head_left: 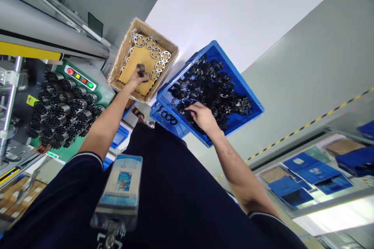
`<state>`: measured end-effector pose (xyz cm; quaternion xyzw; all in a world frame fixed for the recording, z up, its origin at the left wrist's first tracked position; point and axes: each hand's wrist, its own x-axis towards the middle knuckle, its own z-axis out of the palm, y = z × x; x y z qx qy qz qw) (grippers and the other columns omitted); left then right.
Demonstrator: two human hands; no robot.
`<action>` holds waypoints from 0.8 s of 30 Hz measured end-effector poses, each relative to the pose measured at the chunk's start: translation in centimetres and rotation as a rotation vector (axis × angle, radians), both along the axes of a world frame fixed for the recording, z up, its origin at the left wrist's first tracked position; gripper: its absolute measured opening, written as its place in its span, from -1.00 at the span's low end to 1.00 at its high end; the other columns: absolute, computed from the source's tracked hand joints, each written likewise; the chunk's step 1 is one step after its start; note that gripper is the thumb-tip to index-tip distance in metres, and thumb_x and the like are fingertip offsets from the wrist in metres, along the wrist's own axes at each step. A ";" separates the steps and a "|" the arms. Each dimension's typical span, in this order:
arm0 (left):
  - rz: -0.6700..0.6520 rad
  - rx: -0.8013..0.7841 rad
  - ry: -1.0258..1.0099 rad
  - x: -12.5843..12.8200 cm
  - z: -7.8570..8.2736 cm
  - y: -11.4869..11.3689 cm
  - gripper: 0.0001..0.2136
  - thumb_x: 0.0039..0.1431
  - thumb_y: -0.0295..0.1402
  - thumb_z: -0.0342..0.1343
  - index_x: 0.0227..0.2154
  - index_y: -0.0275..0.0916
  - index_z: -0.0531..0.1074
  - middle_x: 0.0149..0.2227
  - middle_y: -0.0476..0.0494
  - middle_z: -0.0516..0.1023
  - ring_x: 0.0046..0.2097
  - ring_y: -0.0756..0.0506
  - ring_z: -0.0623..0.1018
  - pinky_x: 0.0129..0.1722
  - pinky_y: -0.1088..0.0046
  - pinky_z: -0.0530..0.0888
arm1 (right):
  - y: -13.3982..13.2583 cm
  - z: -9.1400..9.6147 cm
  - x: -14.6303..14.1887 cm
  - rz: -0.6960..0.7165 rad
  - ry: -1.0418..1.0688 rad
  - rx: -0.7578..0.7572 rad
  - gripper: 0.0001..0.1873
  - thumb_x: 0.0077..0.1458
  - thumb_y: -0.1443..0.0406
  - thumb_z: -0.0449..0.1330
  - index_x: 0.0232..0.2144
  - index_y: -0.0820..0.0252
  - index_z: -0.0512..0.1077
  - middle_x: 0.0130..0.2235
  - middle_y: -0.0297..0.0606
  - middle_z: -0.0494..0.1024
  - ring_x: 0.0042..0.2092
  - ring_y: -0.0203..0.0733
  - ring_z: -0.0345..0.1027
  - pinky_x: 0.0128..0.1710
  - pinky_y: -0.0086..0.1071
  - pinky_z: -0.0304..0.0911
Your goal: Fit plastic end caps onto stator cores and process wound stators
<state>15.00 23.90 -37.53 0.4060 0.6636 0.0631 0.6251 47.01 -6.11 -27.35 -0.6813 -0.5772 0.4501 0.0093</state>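
Note:
My left hand (136,81) is over a plastic-lined cardboard box (173,48). Its fingers are closed around a slotted metal ring (140,68), blurred by motion; a second one may be with it. Below, several silver metal rings (160,66) lie along the edges of a brown cardboard sheet (136,62). My right hand (202,116) reaches into the near side of a blue plastic bin (248,87). Thumb and fingers are pinched together low over a heap of dark slotted rings (214,81); what they hold, if anything, is hidden.
Box and bin stand on a white table (233,4). A smaller blue bin (182,129) with several black rings sits under the large bin's near edge. To the left, a green machine panel (102,87) with buttons stands by many stacked metal cylinders (62,109). Shelving with blue bins (315,169) is at right.

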 end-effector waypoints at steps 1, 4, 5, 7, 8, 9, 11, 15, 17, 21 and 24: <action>0.052 -0.040 -0.041 -0.8 1.0 -1.2 -0.44 0.39 -0.38 0.65 0.31 -0.26 0.52 0.06 -0.21 0.75 0.09 -0.18 0.77 0.33 0.10 0.77 | 0.7 -0.3 -0.2 -0.036 -0.008 0.028 -0.46 0.60 0.42 0.14 0.35 0.01 0.80 0.19 -0.04 0.80 0.17 0.14 0.79 0.33 -0.07 0.71; 0.165 -0.117 -0.166 -2.9 4.5 -5.3 -0.56 0.54 -0.27 0.46 0.35 -0.16 0.53 0.11 -0.22 0.79 0.08 -0.18 0.80 0.19 0.16 0.79 | 3.3 -2.0 -1.0 -0.122 -0.053 0.087 -0.36 0.60 0.36 0.21 0.59 0.06 0.66 0.28 0.03 0.76 0.22 0.23 0.76 0.35 0.01 0.71; 0.196 -0.129 -0.206 -3.5 5.8 -6.8 -0.60 0.60 -0.17 0.39 0.35 -0.15 0.55 0.14 -0.25 0.81 0.12 -0.22 0.81 0.18 0.15 0.80 | 4.1 -2.6 -1.4 -0.138 -0.071 0.095 -0.32 0.58 0.36 0.24 0.63 0.06 0.62 0.34 0.05 0.73 0.22 0.25 0.76 0.30 0.01 0.72; 0.240 -0.149 -0.278 -4.4 8.2 -9.8 -0.50 0.72 0.12 0.20 0.33 -0.19 0.60 0.14 -0.33 0.83 0.17 -0.32 0.83 0.11 0.10 0.83 | 5.4 -3.8 -1.8 -0.151 -0.104 0.099 -0.30 0.50 0.37 0.29 0.60 0.06 0.63 0.44 0.06 0.67 0.21 0.24 0.75 0.21 -0.03 0.72; 0.258 -0.165 -0.316 -4.7 9.3 -11.3 -0.39 0.74 0.25 0.10 0.32 -0.21 0.63 0.11 -0.36 0.84 0.15 -0.36 0.85 0.05 0.10 0.83 | 5.9 -4.3 -1.9 -0.153 -0.118 0.100 -0.32 0.46 0.38 0.31 0.55 0.07 0.66 0.48 0.06 0.66 0.21 0.24 0.75 0.19 -0.04 0.72; 0.274 -0.189 -0.356 -5.0 10.3 -12.7 -0.30 0.74 0.35 0.03 0.30 -0.22 0.66 0.06 -0.37 0.85 0.10 -0.37 0.86 -0.04 0.13 0.82 | 6.3 -4.6 -1.9 -0.154 -0.131 0.103 -0.35 0.43 0.39 0.32 0.49 0.09 0.69 0.49 0.06 0.65 0.21 0.23 0.74 0.18 -0.05 0.71; 0.299 -0.252 -0.431 -5.5 12.2 -15.4 -0.22 0.70 0.45 0.04 0.26 -0.22 0.70 -0.07 -0.34 0.85 -0.10 -0.31 0.85 -0.25 0.25 0.73 | 6.7 -4.8 -1.7 -0.160 -0.147 0.118 -0.44 0.37 0.40 0.33 0.36 0.12 0.73 0.48 0.07 0.68 0.23 0.25 0.73 0.21 -0.04 0.69; 0.309 -0.270 -0.547 -7.3 15.7 -19.3 -0.13 0.40 0.50 0.45 0.37 -0.17 0.69 -0.18 -0.20 0.84 -0.34 -0.19 0.78 -0.46 0.36 0.58 | 6.6 -3.9 -1.1 -0.213 -0.145 0.170 -0.64 0.35 0.36 0.33 0.14 0.10 0.74 0.27 0.05 0.84 0.20 0.24 0.73 0.32 0.00 0.69; 0.305 -0.214 -0.605 -8.6 17.5 -20.5 0.01 0.22 0.47 0.60 0.52 -0.09 0.62 -0.11 -0.16 0.87 -0.29 -0.22 0.83 -0.45 0.35 0.63 | 6.3 -2.9 -0.9 -0.282 -0.147 0.216 -0.63 0.36 0.34 0.31 0.16 0.10 0.71 0.19 0.03 0.88 0.19 0.24 0.74 0.39 0.06 0.68; 0.338 -0.187 -0.648 -11.4 21.3 -22.1 0.02 0.32 0.54 0.46 0.59 -0.05 0.61 -0.09 -0.20 0.87 -0.21 -0.26 0.87 -0.39 0.31 0.70 | 5.5 -0.1 -1.3 -0.468 -0.134 0.354 -0.58 0.42 0.19 0.30 0.25 0.13 0.63 0.10 0.03 0.86 0.15 0.23 0.76 0.39 0.18 0.71; 0.462 -0.173 -0.659 -13.2 23.9 -23.2 -0.13 0.52 0.58 0.20 0.44 -0.06 0.70 -0.09 -0.24 0.83 -0.17 -0.27 0.85 -0.32 0.24 0.76 | 4.8 3.1 -3.6 -0.546 -0.044 0.458 -0.52 0.53 -0.02 0.29 0.30 0.06 0.57 0.01 -0.10 0.80 0.03 0.13 0.78 0.24 0.12 0.81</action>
